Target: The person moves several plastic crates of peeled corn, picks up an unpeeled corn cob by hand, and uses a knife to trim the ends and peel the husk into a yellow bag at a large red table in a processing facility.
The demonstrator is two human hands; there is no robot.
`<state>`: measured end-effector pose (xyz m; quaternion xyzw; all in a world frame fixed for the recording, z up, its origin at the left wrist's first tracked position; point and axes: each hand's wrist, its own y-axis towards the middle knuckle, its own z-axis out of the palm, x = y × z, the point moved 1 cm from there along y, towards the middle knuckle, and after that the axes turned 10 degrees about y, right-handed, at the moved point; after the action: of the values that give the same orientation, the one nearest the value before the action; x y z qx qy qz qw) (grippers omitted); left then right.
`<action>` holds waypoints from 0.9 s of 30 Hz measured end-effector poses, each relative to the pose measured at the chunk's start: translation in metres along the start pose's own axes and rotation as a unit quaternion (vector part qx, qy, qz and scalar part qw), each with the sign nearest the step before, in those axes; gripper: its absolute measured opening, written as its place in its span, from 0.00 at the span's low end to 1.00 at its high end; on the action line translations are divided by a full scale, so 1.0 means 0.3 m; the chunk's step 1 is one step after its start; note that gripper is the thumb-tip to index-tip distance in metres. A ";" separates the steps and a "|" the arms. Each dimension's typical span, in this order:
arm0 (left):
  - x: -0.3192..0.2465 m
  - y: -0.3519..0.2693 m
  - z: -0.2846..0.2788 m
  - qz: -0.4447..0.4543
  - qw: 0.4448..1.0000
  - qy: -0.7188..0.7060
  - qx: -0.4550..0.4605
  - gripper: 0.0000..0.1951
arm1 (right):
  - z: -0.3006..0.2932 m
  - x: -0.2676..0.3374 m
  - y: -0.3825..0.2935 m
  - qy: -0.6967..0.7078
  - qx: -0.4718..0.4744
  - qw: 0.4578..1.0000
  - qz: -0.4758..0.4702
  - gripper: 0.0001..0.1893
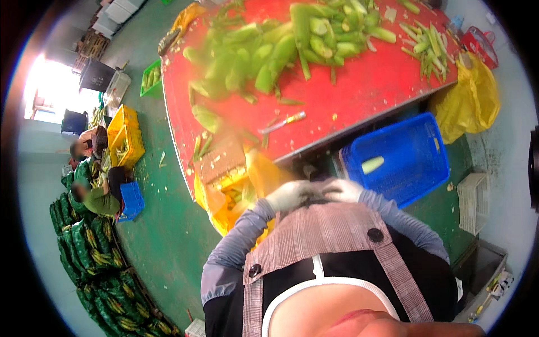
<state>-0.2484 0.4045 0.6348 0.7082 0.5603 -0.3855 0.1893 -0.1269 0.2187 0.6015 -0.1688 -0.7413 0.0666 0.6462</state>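
Note:
Both my hands wear whitish gloves and meet at the front of my apron. My left hand (290,195) is beside the yellow plastic bag (263,172) at the table's corner. My right hand (342,190) is near a blue plastic crate (404,156) with one pale peeled piece (372,165) in it. The fingers of both are blurred and partly hidden, so whether they hold anything is unclear. Ahead, a red-topped table (358,88) bears a heap of green husks or husked corn ears (269,54). A knife (283,122) lies near its front edge, right of a brown board (221,158).
Another yellow bag (473,99) hangs off the table's right corner, above a white crate (473,202) by the wall. At far left, two people (99,200) sit near yellow crates (126,139) and stacked green mesh sacks of corn (101,269). Scraps dot the green floor (177,244).

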 end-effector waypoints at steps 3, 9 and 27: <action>-0.016 0.002 -0.022 0.003 0.999 0.039 0.005 0.14 | -0.008 0.015 0.019 -0.033 0.014 0.999 0.003 0.20; -0.002 0.010 -0.010 0.009 0.995 0.093 -0.043 0.11 | -0.010 0.024 0.063 -0.073 0.085 0.994 0.016 0.21; -0.055 -0.232 -0.011 -0.079 0.979 0.039 -0.186 0.19 | 0.100 0.057 0.125 -0.123 -0.012 0.985 -0.123 0.10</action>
<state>-0.3141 0.4170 0.6610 0.6290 0.6833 -0.2603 0.2641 -0.1518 0.2630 0.6008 -0.0750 -0.8307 -0.0019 0.5517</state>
